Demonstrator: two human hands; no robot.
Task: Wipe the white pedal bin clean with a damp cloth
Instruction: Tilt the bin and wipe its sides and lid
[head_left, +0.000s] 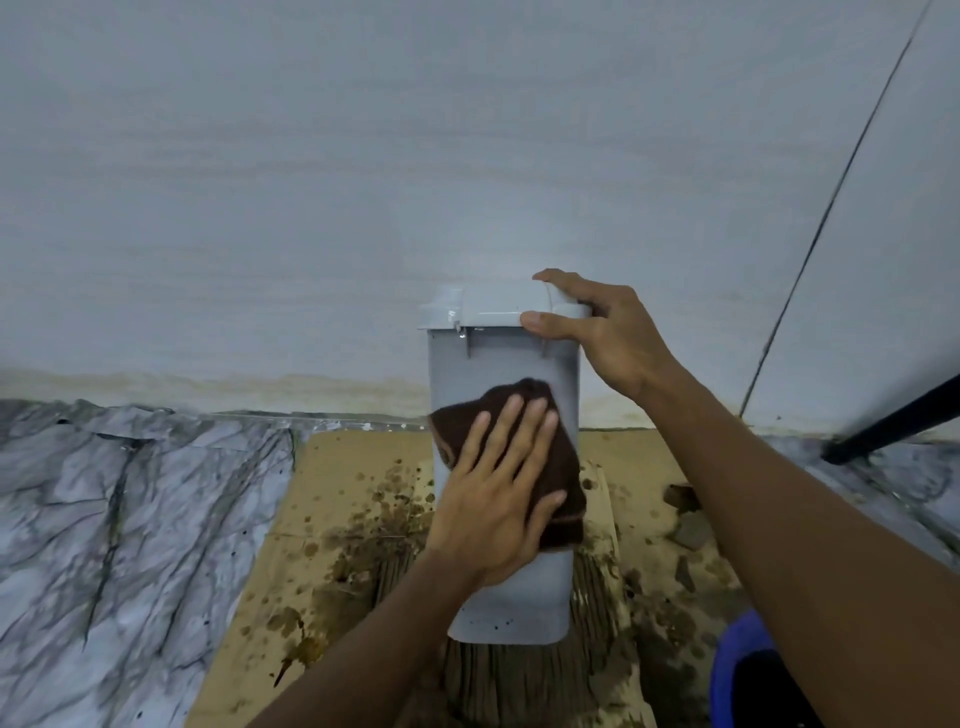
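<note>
The white pedal bin (485, 358) stands upright against the wall on stained cardboard, its lid down. My left hand (498, 483) lies flat on a dark brown cloth (563, 457), pressing it against the bin's near face about halfway up. My right hand (602, 332) grips the right end of the lid, thumb on the front edge and fingers over the top. A few dark specks show near the bin's lower edge.
Wet, brown-spotted cardboard (337, 483) covers the floor under the bin. Marble-patterned floor (119, 509) lies to the left. Small stones (691, 530) sit at the right. A blue container (743, 654) is at bottom right, a black rod (893, 421) at right.
</note>
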